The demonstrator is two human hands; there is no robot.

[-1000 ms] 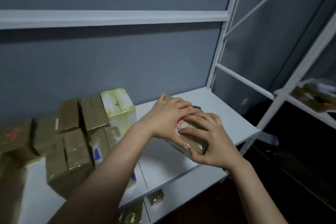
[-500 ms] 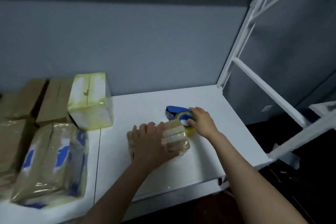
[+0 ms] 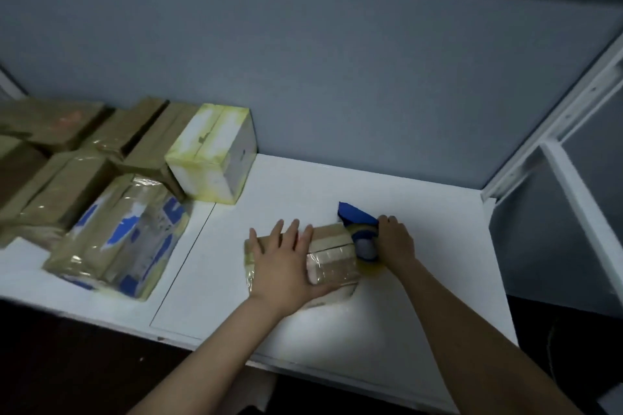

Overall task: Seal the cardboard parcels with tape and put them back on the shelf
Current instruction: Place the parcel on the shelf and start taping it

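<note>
Left hand [image 3: 283, 266], grip apart, presses parcel [image 3: 333, 259] flat on shelf [image 3: 431, 212]; right hand [image 3: 395, 242], grip clamped on tape dispenser [image 3: 356, 215]. Sealing underway, shelving left; wrapped parcels [image 3: 128, 232] stacked alongside.

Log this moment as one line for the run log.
phase: sealing | left hand: flat on parcel, on white shelf | right hand: grips blue tape dispenser at parcel's right end
</note>
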